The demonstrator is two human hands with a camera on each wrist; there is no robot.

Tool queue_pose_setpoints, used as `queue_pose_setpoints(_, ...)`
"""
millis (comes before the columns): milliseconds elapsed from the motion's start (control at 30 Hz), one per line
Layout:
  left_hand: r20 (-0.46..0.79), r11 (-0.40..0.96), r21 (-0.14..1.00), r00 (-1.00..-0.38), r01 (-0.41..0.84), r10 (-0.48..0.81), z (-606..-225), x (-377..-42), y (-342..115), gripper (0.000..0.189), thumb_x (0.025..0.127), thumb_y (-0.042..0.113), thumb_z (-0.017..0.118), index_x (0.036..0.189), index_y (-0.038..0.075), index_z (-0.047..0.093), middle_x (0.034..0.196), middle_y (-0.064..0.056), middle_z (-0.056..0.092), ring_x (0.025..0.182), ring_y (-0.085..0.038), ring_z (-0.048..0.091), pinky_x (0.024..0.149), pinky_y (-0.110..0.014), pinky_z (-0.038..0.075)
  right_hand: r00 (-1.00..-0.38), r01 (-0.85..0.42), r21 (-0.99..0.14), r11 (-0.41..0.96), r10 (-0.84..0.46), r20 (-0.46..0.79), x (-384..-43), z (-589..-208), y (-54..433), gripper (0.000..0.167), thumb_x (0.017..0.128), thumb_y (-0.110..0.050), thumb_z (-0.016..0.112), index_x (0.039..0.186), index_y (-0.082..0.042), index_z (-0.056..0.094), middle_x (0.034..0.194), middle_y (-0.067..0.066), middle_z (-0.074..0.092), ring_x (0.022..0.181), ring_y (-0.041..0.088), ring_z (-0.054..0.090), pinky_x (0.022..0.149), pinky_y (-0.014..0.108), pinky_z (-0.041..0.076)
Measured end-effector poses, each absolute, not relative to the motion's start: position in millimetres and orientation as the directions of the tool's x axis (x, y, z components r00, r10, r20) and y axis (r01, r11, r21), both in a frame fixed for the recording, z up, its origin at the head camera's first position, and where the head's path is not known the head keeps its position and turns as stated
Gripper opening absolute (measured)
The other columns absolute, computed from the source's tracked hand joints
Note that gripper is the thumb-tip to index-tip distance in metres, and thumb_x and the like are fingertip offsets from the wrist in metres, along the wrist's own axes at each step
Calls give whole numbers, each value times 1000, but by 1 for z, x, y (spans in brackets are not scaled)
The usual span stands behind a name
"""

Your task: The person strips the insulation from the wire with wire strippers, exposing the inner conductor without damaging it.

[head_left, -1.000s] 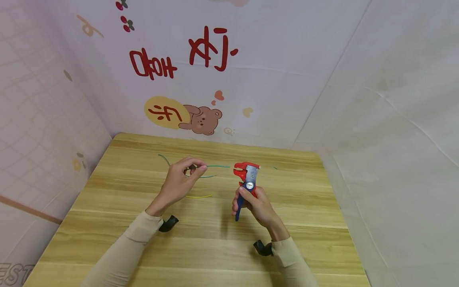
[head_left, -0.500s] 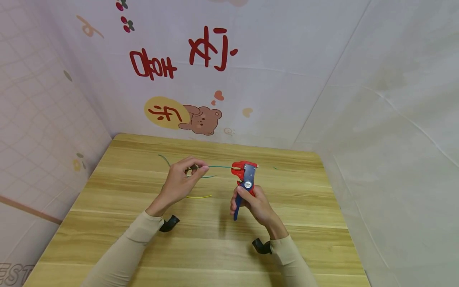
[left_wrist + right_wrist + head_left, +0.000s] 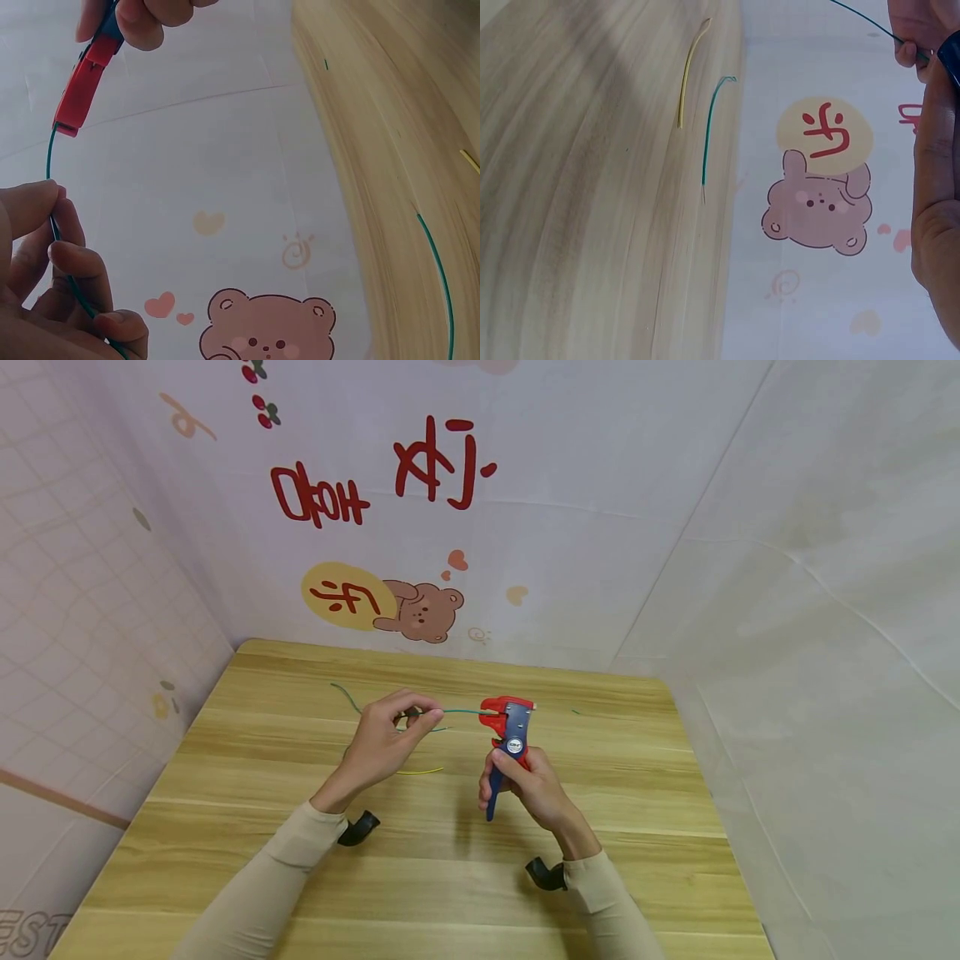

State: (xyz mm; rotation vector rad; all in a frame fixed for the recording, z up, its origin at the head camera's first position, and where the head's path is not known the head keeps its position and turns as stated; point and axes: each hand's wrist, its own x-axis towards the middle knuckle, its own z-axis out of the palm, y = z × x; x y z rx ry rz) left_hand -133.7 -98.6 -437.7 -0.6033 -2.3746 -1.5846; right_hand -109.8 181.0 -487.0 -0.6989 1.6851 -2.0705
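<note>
Green wire in hand: The person's left hand (image 3: 386,731) pinches the strand (image 3: 465,712) between thumb and forefinger; in the left wrist view, its tail runs back past the curled lower fingers.
Red-and-blue wire stripper: The right hand (image 3: 536,789) grips the handles of the tool (image 3: 515,727), thumb laid along the near side and fingers wrapped behind. It is held up off the table, red jaws facing the left hand.
Gap: One second ago the strand's free end stood just short of the red jaws. Since then the left hand has edged rightward and the tool leftward, and the end now lies in the mouth between the upper and lower jaw.
Meaning for the work: Wire and tool now meet, so the lining-up looks done. Whether the jaws bite on the insulation cannot be told; their faces are hidden where the strand goes in.
Second green wire: It lies on the wood-grain table (image 3: 637,760), near the left hand; the right wrist view shows this piece (image 3: 707,142) with a thin bare tip, seemingly stripped at that end.
Yellow wire: This strand (image 3: 420,771) rests on the table nearer the person, partly hidden by the left hand in the head view.
Green scrap: A tiny bit (image 3: 576,712) lies on the table to the right of the tool, apart from both hands.
</note>
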Motion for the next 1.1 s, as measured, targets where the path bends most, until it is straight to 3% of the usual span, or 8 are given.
queue_pose_setpoints(833,382,348,825,-894,444,234,-434,-132,-96,8,109,18,78,111,17,86,93,0,72,83,-15,56,75,-26,44,-795,-36,-979,-199,-588,149,-110,-486,179,45,124,-21,41,107,19,54,83,0,75,74,15,77,75,36,69)
queue_pose_setpoints(1100,378,346,826,-893,445,245,-434,-132,-97,8,109,18,78,110,17,86,93,0,72,82,-15,56,73,-24,43,-796,-46,-980,-195,-585,153,-109,-486,179,44,123,-19,43,105,19,55,80,12,71,73,16,77,74,38,69)
